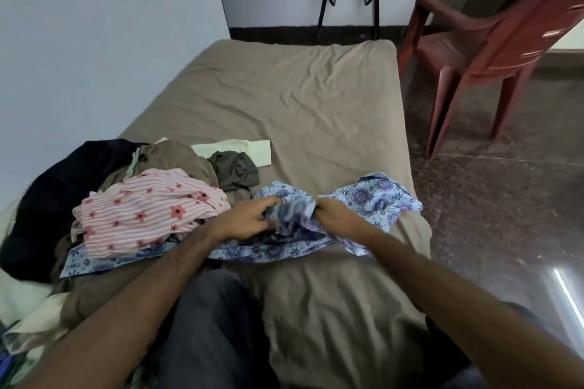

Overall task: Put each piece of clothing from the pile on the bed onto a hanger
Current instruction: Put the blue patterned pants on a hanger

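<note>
My left hand and my right hand both grip the bunched middle of a white garment with a blue floral print, fingers curled into the cloth on each side of a blurred wad of it. The garment lies across the bed, its right end spread near the bed's edge, its left end running under the clothes pile. On top of that pile sits a pink striped piece with red flowers; behind it lie a brown garment, a dark olive piece, a pale yellow one and a black one. A reddish-brown plastic chair stands on the floor beside the bed.
</note>
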